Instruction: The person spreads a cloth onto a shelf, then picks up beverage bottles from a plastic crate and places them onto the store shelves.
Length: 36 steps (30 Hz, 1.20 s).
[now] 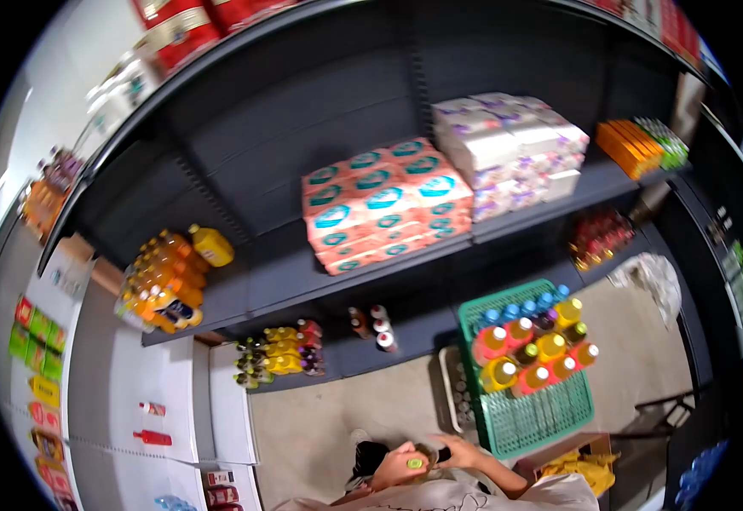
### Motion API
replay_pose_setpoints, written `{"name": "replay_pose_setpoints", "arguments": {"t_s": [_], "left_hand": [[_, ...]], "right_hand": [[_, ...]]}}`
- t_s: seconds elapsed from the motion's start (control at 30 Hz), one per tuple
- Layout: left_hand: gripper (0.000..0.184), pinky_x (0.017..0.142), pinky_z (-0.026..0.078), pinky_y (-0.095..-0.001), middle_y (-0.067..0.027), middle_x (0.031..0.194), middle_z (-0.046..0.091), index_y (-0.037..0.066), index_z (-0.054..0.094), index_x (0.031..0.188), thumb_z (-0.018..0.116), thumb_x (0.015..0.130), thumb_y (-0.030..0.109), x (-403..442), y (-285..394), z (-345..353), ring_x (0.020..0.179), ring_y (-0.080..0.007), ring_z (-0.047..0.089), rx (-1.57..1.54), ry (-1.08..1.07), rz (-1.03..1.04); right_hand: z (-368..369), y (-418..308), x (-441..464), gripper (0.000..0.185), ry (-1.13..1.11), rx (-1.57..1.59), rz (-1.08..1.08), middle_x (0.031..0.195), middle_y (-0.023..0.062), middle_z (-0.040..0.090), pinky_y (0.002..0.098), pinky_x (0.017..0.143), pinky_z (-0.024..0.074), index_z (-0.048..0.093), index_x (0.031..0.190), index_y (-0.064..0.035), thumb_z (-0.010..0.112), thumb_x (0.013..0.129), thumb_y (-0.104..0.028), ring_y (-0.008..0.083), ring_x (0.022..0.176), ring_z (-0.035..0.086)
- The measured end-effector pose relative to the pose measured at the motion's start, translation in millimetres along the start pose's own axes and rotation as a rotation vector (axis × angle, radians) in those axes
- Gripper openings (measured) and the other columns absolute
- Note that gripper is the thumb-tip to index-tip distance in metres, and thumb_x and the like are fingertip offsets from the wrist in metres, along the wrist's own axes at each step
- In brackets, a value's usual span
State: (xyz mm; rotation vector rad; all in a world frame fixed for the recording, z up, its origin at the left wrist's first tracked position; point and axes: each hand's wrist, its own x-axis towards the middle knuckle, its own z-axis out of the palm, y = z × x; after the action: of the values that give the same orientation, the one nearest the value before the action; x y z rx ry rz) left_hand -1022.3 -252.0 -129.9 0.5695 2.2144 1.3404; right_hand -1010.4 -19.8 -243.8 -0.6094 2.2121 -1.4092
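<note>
Nearest, at the bottom centre of the frame, the left hand point(397, 467) is closed around a bottle with a lime-green cap point(414, 464), held low against the body; most of its shape is hidden. The right hand point(459, 453) is beside it, fingers extended towards a small dark area; whether it grips anything cannot be told. The grip could slip if the cap end alone carries the weight, and a dropped bottle would strike the floor point(329, 417) near the shoe point(359, 438). Right of centre, a green basket point(546, 423) carries filled bottles point(550, 347) with white, blue and dark caps, crowded towards its upper part, its lower part bare. A knock from the right forearm point(508, 479) could tilt the basket, and the uneven load could topple the outer bottles. A pale tray point(446, 387) adjoins its left side, a possible snag. Beyond, the lower shelf point(423, 336) bears small bottles point(283, 351) in close rows, prone to falling together if nudged. Farther up, stacked orange-pink packs point(388, 204) and white packs point(512, 153) sit near the shelf edge; a pull on a lower pack could bring down those above.
</note>
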Motion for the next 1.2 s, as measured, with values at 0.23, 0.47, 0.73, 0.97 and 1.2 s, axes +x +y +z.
{"name": "replay_pose_setpoints", "arguments": {"t_s": [0.23, 0.47, 0.73, 0.97, 1.2], "left_hand": [[0.018, 0.072, 0.051, -0.0327, -0.0054, 0.095, 0.06, 0.014, 0.067, 0.098, 0.071, 0.081, 0.015, -97.6, -25.7, -142.8, 0.081, -0.0265, 0.063, 0.074, 0.098, -0.014], [0.038, 0.062, 0.052, -0.029, -0.0055, 0.096, 0.066, 0.008, 0.064, 0.112, 0.078, 0.077, 0.011, -158.2, -31.4, -280.1, 0.069, -0.0195, 0.062, 0.094, 0.607, 0.079], [0.053, 0.071, 0.05, -0.0223, -0.0172, 0.117, 0.06, -0.002, 0.04, 0.136, 0.056, 0.086, -0.009, -178.8, -29.2, -403.0, 0.08, -0.0107, 0.058, -0.128, 0.958, 0.277], [0.034, 0.073, 0.053, -0.0262, -0.0143, 0.119, 0.059, -0.002, 0.058, 0.119, 0.061, 0.086, -0.004, -151.8, -63.7, -440.5, 0.09, -0.0151, 0.061, -0.087, 0.812, 0.297], [0.052, 0.088, 0.051, -0.0326, -0.0158, 0.131, 0.054, 0.004, 0.048, 0.139, 0.065, 0.09, 0.008, -104.7, -80.4, -509.0, 0.111, -0.0238, 0.06, 0.007, 0.462, 0.129]], "right_hand": [[76.5, -93.5, 176.0, 0.084, -0.393, -0.051, -0.259, 0.13, 0.0129, 0.057, 0.0437, 0.097, 0.0473, 0.043, 0.14, -0.0178, 0.082, 0.066, -0.026, 0.0352, 0.119, 0.055], [113.5, -214.9, 300.9, 0.085, -0.236, -0.17, -0.403, 0.119, 0.0117, 0.063, 0.0376, 0.085, 0.0545, 0.049, 0.132, -0.0112, 0.088, 0.06, -0.036, 0.0287, 0.102, 0.066], [138.9, -315.5, 359.9, 0.085, -0.064, 0.43, -0.199, 0.12, 0.0117, 0.061, 0.0345, 0.098, 0.0449, 0.05, 0.128, -0.0026, 0.093, 0.059, -0.027, 0.0201, 0.113, 0.058], [97.9, -351.1, 391.4, 0.089, 0.246, 0.293, -0.145, 0.118, 0.0089, 0.062, 0.0338, 0.098, 0.0449, 0.05, 0.127, -0.0017, 0.095, 0.055, -0.029, 0.0186, 0.112, 0.058], [37.5, -331.7, 492.3, 0.083, 0.506, 0.251, -0.202, 0.112, 0.0079, 0.065, 0.0337, 0.097, 0.0457, 0.055, 0.122, -0.0024, 0.094, 0.054, -0.025, 0.0176, 0.106, 0.06]]}}
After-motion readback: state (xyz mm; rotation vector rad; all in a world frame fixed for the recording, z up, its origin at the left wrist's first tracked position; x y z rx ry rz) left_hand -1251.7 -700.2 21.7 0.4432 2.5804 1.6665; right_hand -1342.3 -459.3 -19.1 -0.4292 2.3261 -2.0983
